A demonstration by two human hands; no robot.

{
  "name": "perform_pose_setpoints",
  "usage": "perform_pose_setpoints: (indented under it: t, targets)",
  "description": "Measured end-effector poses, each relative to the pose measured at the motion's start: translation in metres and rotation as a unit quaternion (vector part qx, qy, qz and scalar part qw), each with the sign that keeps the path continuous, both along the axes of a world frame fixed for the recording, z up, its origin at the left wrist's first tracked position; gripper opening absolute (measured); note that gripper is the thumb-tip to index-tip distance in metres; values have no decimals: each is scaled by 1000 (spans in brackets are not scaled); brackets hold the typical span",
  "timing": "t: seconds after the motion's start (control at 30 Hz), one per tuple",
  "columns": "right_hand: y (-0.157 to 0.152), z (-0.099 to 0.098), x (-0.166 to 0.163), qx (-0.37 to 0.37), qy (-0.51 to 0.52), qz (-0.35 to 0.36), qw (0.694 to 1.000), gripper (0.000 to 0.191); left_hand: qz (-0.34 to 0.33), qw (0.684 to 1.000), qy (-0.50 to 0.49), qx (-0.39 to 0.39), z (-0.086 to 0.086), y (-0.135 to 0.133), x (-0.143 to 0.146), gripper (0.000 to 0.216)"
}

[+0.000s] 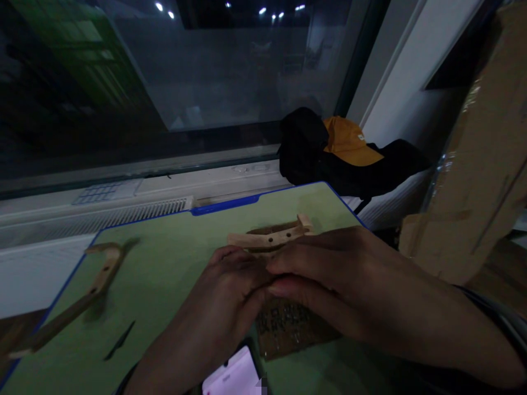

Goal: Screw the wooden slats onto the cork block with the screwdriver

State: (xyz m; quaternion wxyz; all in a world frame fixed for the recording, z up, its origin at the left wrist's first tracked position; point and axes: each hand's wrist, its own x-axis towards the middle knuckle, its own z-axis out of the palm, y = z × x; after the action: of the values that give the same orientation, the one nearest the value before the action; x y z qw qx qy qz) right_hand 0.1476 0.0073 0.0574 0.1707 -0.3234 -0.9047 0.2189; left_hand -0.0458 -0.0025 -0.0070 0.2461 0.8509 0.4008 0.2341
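Observation:
A pale wooden piece (259, 240) with two dark holes and an upturned right end lies just beyond my hands. Under it and under my hands is a brown cardboard piece (302, 329) with dark printed characters and shiny tape. My left hand (236, 285) is closed over the cardboard, knuckles up. From the right, my right hand (329, 269) meets it, thumb and fingers drawn together at the left hand's fingers. Whatever lies between the fingers is hidden. A second, curved wooden piece (99, 282) with holes rests at the left of the green table (164, 263).
A small dark pointed blade-like thing (119, 341) lies left of my left forearm. A phone (234, 376) with a lit screen is at the near edge. Beyond are a window, a black bag (302, 145) and an orange cap (349, 142). Tall cardboard (473, 164) stands right.

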Motion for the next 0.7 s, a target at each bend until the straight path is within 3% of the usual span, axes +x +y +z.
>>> perform_pose_setpoints:
  t: [0.13, 0.43, 0.7]
  targets:
    - [-3, 1, -1, 26, -26, -18, 999, 18, -2, 1000, -6, -6, 0, 1, 1, 23]
    - [-4, -1, -4, 73, -25, -38, 996, 22, 98, 994, 26, 31, 5, -6, 8, 10]
    - [-3, 5, 0, 38, -19, -20, 999, 22, 63, 998, 26, 12, 5, -5, 6, 10]
